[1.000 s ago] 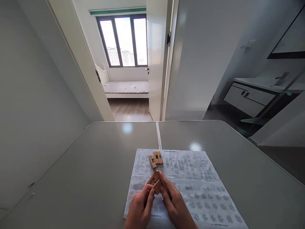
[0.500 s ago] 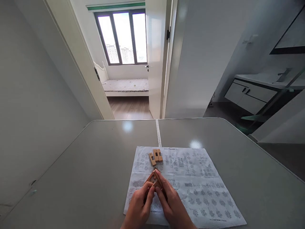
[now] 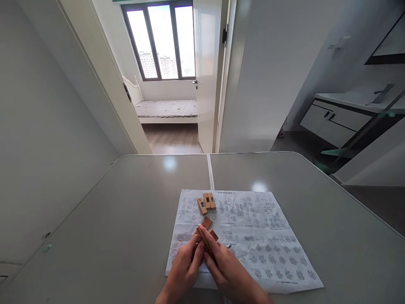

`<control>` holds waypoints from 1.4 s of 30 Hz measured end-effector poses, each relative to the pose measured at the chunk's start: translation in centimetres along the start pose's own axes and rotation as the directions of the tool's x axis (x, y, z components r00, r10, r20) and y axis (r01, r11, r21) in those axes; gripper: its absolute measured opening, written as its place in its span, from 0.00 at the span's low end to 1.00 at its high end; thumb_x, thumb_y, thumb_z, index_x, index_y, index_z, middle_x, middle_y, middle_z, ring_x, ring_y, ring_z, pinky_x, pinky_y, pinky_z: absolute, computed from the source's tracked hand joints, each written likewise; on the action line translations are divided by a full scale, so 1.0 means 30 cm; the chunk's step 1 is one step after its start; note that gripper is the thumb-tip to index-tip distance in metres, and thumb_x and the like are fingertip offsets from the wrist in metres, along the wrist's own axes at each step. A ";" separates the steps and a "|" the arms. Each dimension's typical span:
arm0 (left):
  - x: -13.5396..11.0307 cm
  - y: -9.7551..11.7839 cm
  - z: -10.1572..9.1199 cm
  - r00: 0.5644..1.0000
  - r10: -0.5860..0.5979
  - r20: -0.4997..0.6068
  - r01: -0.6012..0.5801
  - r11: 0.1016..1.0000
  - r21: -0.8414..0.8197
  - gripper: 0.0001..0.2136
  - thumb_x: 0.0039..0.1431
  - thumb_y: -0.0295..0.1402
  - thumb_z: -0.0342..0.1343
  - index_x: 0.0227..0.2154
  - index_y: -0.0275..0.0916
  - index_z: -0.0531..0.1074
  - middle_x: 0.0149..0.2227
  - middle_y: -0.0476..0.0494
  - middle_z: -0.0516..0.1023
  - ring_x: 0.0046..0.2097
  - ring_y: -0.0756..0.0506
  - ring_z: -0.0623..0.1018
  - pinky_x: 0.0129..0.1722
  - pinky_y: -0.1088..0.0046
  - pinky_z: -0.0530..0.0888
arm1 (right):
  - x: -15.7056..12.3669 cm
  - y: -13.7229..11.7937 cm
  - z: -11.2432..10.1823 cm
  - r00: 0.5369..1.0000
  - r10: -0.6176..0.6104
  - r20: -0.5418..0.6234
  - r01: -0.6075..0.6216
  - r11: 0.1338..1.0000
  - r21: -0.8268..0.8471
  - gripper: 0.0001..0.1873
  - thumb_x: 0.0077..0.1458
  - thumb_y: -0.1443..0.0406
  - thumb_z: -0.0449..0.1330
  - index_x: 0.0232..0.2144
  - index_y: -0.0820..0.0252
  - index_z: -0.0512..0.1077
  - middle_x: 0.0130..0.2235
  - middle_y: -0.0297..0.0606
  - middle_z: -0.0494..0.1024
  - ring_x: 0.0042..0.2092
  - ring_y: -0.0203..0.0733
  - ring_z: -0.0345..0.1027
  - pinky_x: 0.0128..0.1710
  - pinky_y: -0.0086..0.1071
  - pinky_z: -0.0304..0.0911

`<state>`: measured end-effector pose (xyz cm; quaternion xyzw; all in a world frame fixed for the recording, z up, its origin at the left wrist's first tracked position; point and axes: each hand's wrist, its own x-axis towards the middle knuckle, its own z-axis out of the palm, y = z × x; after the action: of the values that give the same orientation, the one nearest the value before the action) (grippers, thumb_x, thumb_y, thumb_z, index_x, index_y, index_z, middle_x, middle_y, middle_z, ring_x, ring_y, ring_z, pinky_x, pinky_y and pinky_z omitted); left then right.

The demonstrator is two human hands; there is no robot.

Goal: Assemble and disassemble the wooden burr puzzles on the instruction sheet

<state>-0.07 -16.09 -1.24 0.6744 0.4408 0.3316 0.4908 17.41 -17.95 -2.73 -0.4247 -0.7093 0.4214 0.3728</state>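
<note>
Both hands meet low in the middle of the view, over a printed paper sheet (image 3: 253,240) on the grey table (image 3: 110,236). My left hand (image 3: 185,268) and my right hand (image 3: 226,268) pinch a small cluster of notched wooden puzzle pieces (image 3: 207,230) between their fingertips. The cluster's upper ends stick out above the fingers. Three more wooden pieces (image 3: 206,202) lie side by side near the sheet's far edge, a little beyond the hands.
A seam (image 3: 210,173) splits the table top down its middle. Beyond the table an open white door (image 3: 205,76) leads to a room with a bed and window. A vanity cabinet (image 3: 335,122) stands at the right.
The held pieces have been turned and shifted in my fingers; they formed a peaked shape before and now show as crossed blocks. The view has tilted down slightly.
</note>
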 end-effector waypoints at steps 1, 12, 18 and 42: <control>0.000 0.001 0.000 1.000 -0.004 0.001 0.004 1.000 -0.006 0.18 0.77 0.46 0.46 0.48 0.39 0.74 0.35 0.45 0.79 0.35 0.46 0.76 0.38 0.74 0.75 | 0.001 -0.004 -0.001 1.000 0.009 0.008 -0.009 1.000 -0.001 0.38 0.72 0.69 0.51 0.78 0.43 0.47 0.72 0.38 0.69 0.69 0.46 0.68 0.68 0.46 0.65; 0.002 0.002 0.020 0.992 -0.123 0.017 0.122 0.940 -0.318 0.24 0.72 0.56 0.51 0.41 0.37 0.74 0.24 0.54 0.62 0.25 0.52 0.61 0.24 0.78 0.64 | 0.001 -0.023 -0.075 0.998 -0.060 0.035 0.059 0.998 0.011 0.33 0.75 0.67 0.52 0.76 0.38 0.55 0.72 0.33 0.69 0.70 0.48 0.66 0.67 0.43 0.67; 0.004 -0.004 0.000 0.908 -0.367 -0.201 0.197 0.800 -0.567 0.27 0.57 0.61 0.66 0.40 0.39 0.78 0.36 0.44 0.79 0.36 0.46 0.79 0.36 0.75 0.77 | 0.009 0.000 -0.081 0.987 0.033 -0.156 -0.051 0.992 -0.116 0.28 0.77 0.57 0.50 0.74 0.50 0.58 0.47 0.40 0.82 0.34 0.40 0.78 0.38 0.35 0.78; 0.007 -0.018 -0.029 0.892 -0.330 -0.308 0.128 0.839 -0.529 0.28 0.59 0.63 0.63 0.30 0.40 0.66 0.21 0.58 0.58 0.21 0.55 0.55 0.20 0.80 0.60 | 0.093 -0.032 -0.011 0.923 -0.188 -0.335 0.038 0.912 -0.408 0.45 0.51 0.69 0.71 0.67 0.53 0.58 0.61 0.49 0.71 0.63 0.60 0.68 0.61 0.55 0.72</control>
<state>-0.92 -15.51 -1.49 0.3879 0.5079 0.4973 0.5868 16.42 -15.59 -1.24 -0.5196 -0.7208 0.1605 0.4299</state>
